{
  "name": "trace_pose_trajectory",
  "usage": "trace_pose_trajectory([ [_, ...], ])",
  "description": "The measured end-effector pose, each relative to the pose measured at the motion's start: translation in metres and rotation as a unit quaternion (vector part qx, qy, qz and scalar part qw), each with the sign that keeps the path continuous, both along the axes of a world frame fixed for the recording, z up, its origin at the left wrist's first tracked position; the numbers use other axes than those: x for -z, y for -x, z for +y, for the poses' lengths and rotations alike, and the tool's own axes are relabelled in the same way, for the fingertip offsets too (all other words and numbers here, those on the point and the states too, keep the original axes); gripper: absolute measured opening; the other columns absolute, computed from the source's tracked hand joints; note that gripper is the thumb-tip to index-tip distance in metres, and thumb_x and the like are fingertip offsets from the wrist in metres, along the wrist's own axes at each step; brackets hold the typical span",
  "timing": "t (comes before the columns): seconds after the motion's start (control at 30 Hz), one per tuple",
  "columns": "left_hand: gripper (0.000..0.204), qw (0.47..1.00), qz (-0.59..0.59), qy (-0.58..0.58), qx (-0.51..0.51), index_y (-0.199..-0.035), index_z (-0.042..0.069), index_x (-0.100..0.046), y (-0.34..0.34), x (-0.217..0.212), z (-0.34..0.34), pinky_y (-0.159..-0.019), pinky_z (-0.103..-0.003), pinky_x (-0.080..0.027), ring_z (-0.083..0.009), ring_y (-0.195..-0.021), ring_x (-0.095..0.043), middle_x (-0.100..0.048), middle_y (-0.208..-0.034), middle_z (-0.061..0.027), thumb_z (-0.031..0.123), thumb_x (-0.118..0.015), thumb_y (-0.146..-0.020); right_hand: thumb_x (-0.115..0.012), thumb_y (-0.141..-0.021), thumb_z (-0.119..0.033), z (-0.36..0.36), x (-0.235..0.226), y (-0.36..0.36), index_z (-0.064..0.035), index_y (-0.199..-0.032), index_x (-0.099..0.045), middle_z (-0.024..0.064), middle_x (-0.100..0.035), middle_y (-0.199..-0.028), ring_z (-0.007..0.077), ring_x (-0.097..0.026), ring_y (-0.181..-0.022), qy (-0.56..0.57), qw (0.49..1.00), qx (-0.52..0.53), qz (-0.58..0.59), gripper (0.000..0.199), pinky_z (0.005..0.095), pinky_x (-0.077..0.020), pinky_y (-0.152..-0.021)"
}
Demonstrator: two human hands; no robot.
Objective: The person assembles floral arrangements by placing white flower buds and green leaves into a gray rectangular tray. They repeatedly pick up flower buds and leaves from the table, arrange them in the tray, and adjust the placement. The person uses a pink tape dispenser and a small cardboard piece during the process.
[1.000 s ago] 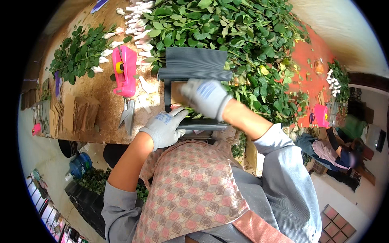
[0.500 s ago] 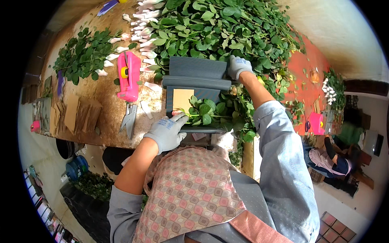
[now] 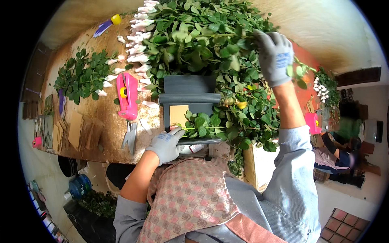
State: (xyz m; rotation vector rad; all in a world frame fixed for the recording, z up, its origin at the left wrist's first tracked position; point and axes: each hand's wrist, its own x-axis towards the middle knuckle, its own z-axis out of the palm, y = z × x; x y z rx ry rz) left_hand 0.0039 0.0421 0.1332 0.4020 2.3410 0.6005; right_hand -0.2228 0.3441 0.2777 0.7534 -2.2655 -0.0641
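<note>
The left hand [image 3: 165,142], in a grey glove, lies on the near edge of a grey tray [image 3: 190,95] and its fingers are closed on the stem ends of a small leafy bunch [image 3: 206,125] that rests across the tray. Inside the tray, just beside this bunch, there is a square tan card [image 3: 178,114]. The right hand [image 3: 275,56], also in a grey glove, is raised far from the body and its grip is closed on stems in the big heap of green stems [image 3: 202,40] behind and to the right of the tray; the heap covers the far part of the surface [image 3: 101,117] and hangs over the tray's right side. To the left of the tray a pink tool [image 3: 127,95] with a yellow round part lies on the surface, and just below it metal shears [image 3: 130,137]. Many white wrapped buds [image 3: 137,28] lie in a row along the left side of the heap. Further left a smaller pile of leaves [image 3: 79,77] rests, and near the left edge flat brown cardboard pieces [image 3: 75,129] lie side by side. At the far corner there is a purple tool [image 3: 106,25] with a yellow cap. Under the surface a blue bottle [image 3: 79,185] stands on the floor. At the right, another person [image 3: 336,154] sits well apart.
</note>
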Motion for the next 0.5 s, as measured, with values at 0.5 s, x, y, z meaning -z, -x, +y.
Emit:
trace_pose_trajectory([
  [0.5, 0.059, 1.000, 0.017, -0.007, -0.002, -0.148, 0.011, -0.049, -0.004, 0.002, -0.002, -0.105, -0.048, -0.047, -0.0390, -0.126, -0.058, -0.049, -0.153, -0.0153, 0.035, -0.060, -0.095, -0.073, -0.085, -0.003, 0.176, 0.129, -0.111, -0.0041, -0.108, -0.071, 0.0100, -0.071, -0.097, 0.0211, -0.067, -0.089, 0.147, 0.769, 0.067, -0.618, 0.023, 0.0353, -0.0532, -0.080],
])
